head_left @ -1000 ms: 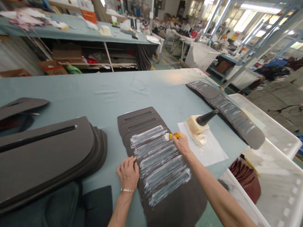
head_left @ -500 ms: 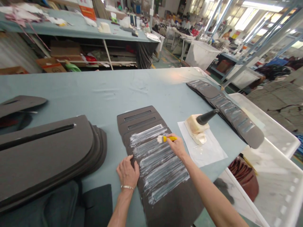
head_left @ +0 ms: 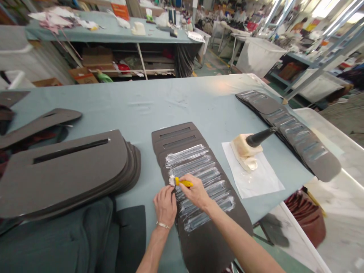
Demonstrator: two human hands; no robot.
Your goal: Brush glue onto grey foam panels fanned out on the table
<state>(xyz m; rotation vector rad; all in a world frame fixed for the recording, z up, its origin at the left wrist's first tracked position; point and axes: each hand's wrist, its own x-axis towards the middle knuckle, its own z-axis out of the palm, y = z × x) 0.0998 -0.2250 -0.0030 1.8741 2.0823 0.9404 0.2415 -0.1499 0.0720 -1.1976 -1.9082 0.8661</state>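
In my closed right hand [head_left: 196, 191] is a small paintbrush [head_left: 183, 182] with a yellow handle. Its whitish bristles touch the left side of the overlapping dark grey-brown panels [head_left: 210, 242]. White, wet-looking streaks [head_left: 203, 170] run across the slots of these panels, while the two farthest slots look bare. My left hand [head_left: 165, 204] rests at the panels' left edge, fingers bent slightly and thumb apart, close to the bristles. Right of the panels, a cream-coloured block-shaped container [head_left: 243, 146] with a black cone-shaped piece [head_left: 261, 137] stands on a white sheet [head_left: 263, 182], with thick white paste at its front.
A stack of dark slotted panels [head_left: 74, 174] lies at left, with dark fabric-like pieces [head_left: 85, 239] in front. More streaked panels [head_left: 292, 129] lie along the table's right edge. White bins [head_left: 338, 208] stand beyond it. Another blue-green table [head_left: 113, 32] is behind.
The brush in my right hand has moved left and nearer me, across to the panels' left edge. My left hand stays at that edge. The whole view has shifted somewhat.
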